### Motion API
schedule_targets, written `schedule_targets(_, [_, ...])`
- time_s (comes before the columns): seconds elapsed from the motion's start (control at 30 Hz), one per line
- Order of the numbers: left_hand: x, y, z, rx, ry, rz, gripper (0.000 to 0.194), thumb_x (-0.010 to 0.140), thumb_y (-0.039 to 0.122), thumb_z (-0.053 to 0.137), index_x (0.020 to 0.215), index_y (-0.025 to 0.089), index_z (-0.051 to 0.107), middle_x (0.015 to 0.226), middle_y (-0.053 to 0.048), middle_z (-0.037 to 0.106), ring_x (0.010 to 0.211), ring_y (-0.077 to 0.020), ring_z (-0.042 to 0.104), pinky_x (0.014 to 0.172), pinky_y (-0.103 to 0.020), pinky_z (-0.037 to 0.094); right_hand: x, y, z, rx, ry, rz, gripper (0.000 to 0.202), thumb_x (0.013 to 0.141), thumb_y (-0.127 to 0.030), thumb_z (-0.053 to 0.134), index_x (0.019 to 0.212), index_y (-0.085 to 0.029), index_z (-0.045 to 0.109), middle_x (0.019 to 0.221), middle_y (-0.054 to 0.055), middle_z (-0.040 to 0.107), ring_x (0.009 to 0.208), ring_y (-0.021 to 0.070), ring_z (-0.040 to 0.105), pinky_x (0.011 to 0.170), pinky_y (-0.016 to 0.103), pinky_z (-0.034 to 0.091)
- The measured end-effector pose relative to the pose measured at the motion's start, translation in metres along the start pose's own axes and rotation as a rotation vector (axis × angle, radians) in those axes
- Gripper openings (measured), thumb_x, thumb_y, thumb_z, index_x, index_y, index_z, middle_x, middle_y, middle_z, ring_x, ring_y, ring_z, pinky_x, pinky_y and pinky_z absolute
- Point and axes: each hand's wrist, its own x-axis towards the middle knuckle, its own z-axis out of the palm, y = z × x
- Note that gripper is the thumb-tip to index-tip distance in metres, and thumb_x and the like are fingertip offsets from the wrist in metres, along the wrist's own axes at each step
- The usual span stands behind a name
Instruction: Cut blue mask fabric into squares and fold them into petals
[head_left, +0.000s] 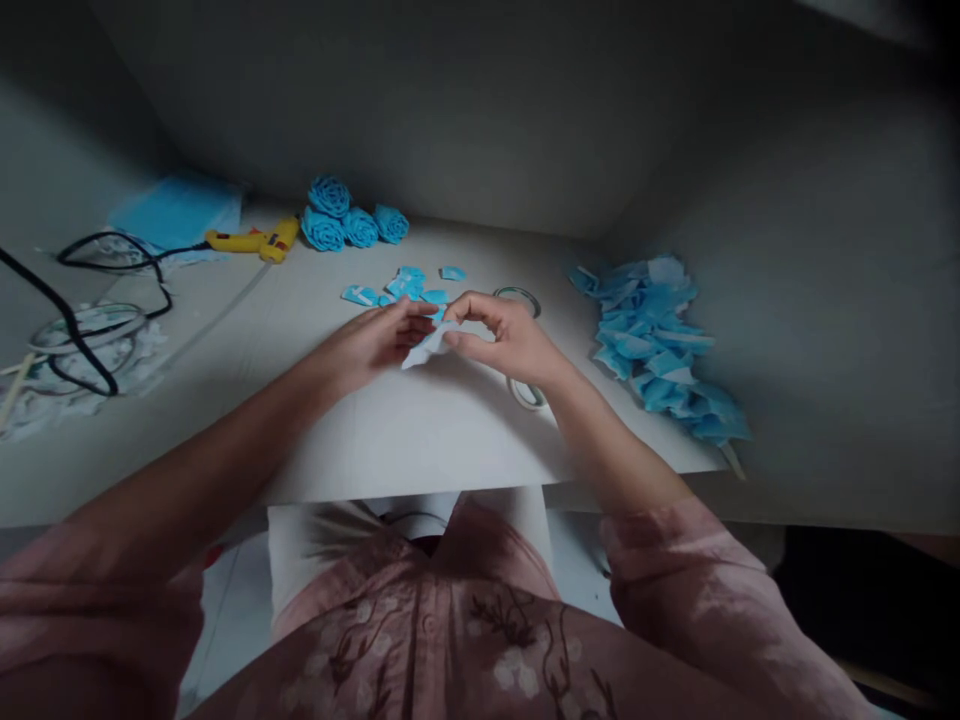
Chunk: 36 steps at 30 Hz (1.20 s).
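My left hand (379,340) and my right hand (504,338) meet over the middle of the white table (390,430). Between their fingertips both pinch one small pale blue piece of fabric (426,345), folded and pointing down toward the tabletop. Just beyond the hands lie several small blue cut pieces (409,286). Three finished blue fabric roses (351,218) sit at the back of the table.
A yellow glue gun (251,240) with a black cord (82,320) lies at the back left. A heap of blue fabric scraps (660,345) covers the right side. Tape rolls (525,392) lie by my right wrist. A blue sheet (176,210) rests far left.
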Motion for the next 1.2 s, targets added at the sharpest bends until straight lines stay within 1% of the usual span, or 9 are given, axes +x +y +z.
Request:
schedule_targets(0.17, [0.003, 0.003, -0.014, 0.001, -0.099, 0.013, 0.064, 0.083, 0.075, 0.071, 0.101, 0.015, 0.079, 0.096, -0.014, 0.078, 0.093, -0.0273, 0.072, 0.079, -0.034, 0.054, 0.0, 0.007, -0.003, -0.12, -0.007, 0.066, 0.02, 0.09, -0.031, 0.066, 0.105, -0.019, 0.07, 0.104, 0.004, 0.074, 0.092, 0.0171, 0.066, 0.091, 0.032, 0.05])
schedule_targets(0.4, [-0.003, 0.005, -0.016, 0.193, -0.13, 0.095, 0.043, 0.074, 0.042, 0.091, 0.107, 0.018, 0.08, 0.097, -0.006, 0.078, 0.093, -0.0214, 0.07, 0.085, -0.032, 0.054, 0.004, 0.017, -0.005, -0.215, -0.006, 0.025, 0.033, 0.089, -0.028, 0.064, 0.121, -0.022, 0.07, 0.109, 0.004, 0.075, 0.092, 0.0176, 0.068, 0.09, 0.033, 0.052])
schedule_targets(0.53, [-0.001, 0.005, -0.013, 0.175, 0.109, 0.14, 0.032, 0.082, 0.048, 0.083, 0.085, 0.018, 0.073, 0.074, -0.002, 0.068, 0.067, -0.0145, 0.062, 0.062, -0.026, 0.047, 0.005, 0.023, -0.001, -0.259, 0.152, 0.022, 0.023, 0.091, -0.03, 0.065, 0.111, -0.021, 0.071, 0.101, 0.004, 0.076, 0.092, 0.0196, 0.069, 0.088, 0.034, 0.052])
schedule_targets(0.63, [-0.001, 0.002, -0.013, 0.131, 0.216, 0.13, 0.055, 0.091, 0.065, 0.068, 0.062, 0.019, 0.061, 0.054, -0.001, 0.054, 0.049, -0.0116, 0.048, 0.049, -0.027, 0.035, 0.002, 0.026, 0.004, -0.278, 0.305, -0.053, 0.011, 0.095, -0.029, 0.063, 0.098, -0.021, 0.07, 0.098, 0.004, 0.077, 0.093, 0.0201, 0.07, 0.09, 0.035, 0.053])
schedule_targets(0.73, [-0.002, -0.005, -0.008, 0.087, -0.013, -0.014, 0.074, 0.089, 0.086, 0.052, 0.062, 0.018, 0.067, 0.053, -0.006, 0.06, 0.048, -0.0142, 0.052, 0.048, -0.029, 0.037, -0.003, 0.027, 0.008, -0.369, 0.379, -0.131, 0.012, 0.098, -0.029, 0.061, 0.092, -0.023, 0.07, 0.095, 0.004, 0.078, 0.093, 0.0212, 0.072, 0.091, 0.037, 0.053])
schedule_targets(0.83, [-0.003, -0.011, 0.0, -0.022, -0.205, -0.181, 0.081, 0.084, 0.092, 0.05, 0.08, 0.016, 0.076, 0.066, -0.011, 0.071, 0.052, -0.0176, 0.061, 0.049, -0.029, 0.039, -0.007, 0.029, 0.011, -0.441, 0.349, -0.193, 0.016, 0.1, -0.031, 0.059, 0.094, -0.025, 0.072, 0.096, 0.005, 0.08, 0.095, 0.0237, 0.073, 0.093, 0.041, 0.053])
schedule_targets(0.9, [-0.003, -0.011, 0.003, -0.099, -0.211, -0.209, 0.07, 0.085, 0.083, 0.06, 0.088, 0.015, 0.076, 0.073, -0.012, 0.074, 0.055, -0.0182, 0.064, 0.05, -0.029, 0.04, -0.009, 0.032, 0.013, -0.453, 0.308, -0.198, 0.018, 0.101, -0.033, 0.057, 0.095, -0.026, 0.073, 0.097, 0.006, 0.08, 0.098, 0.0255, 0.073, 0.095, 0.045, 0.053])
schedule_targets(1.07, [-0.006, -0.005, 0.002, -0.156, -0.029, -0.081, 0.022, 0.077, 0.031, 0.082, 0.079, 0.013, 0.07, 0.078, -0.01, 0.076, 0.063, -0.0165, 0.066, 0.056, -0.028, 0.044, -0.01, 0.033, 0.015, -0.405, 0.276, -0.174, 0.021, 0.1, -0.033, 0.054, 0.105, -0.028, 0.074, 0.108, 0.007, 0.08, 0.111, 0.0283, 0.071, 0.106, 0.051, 0.05])
schedule_targets(1.2, [-0.007, -0.003, 0.002, -0.146, 0.101, -0.012, 0.017, 0.078, 0.025, 0.078, 0.077, 0.013, 0.067, 0.075, -0.009, 0.074, 0.061, -0.0147, 0.063, 0.058, -0.029, 0.043, -0.012, 0.033, 0.016, -0.215, 0.379, -0.023, 0.035, 0.102, -0.047, 0.057, 0.129, -0.028, 0.067, 0.128, 0.01, 0.075, 0.123, 0.0277, 0.067, 0.111, 0.05, 0.051])
